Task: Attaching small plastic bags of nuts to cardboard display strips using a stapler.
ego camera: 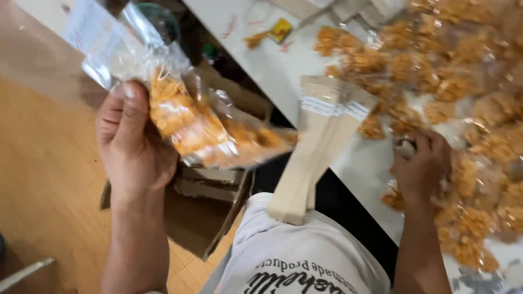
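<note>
I see left hand (133, 139) pinching crinkled clear snack bag (201, 128), right hand (422, 163) closed on small round object (406, 147), white counter (278, 71), flat cardboard strips (313, 152)

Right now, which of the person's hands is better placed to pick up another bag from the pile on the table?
Probably the right hand: it already rests among the snack bags on the white table. The left hand is busy gripping a filled clear bag away from the table.
</note>
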